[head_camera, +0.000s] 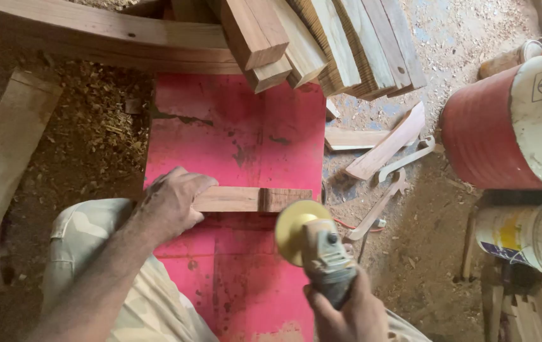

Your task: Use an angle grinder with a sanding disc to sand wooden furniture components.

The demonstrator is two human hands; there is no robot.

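Left hand (173,204) pressed flat with bent fingers on the left end of a short wooden block (252,199), lying across a red board (239,133); right hand (347,313) closed around the grey body of an angle grinder (321,253), its yellow disc (293,228) held just beside the near right edge of the block. Further out, stacked timber pieces (321,38) above the board, curved offcuts (388,142) on the sawdust floor (94,126), a red drum (499,126) and a paint bucket (518,234) at the right
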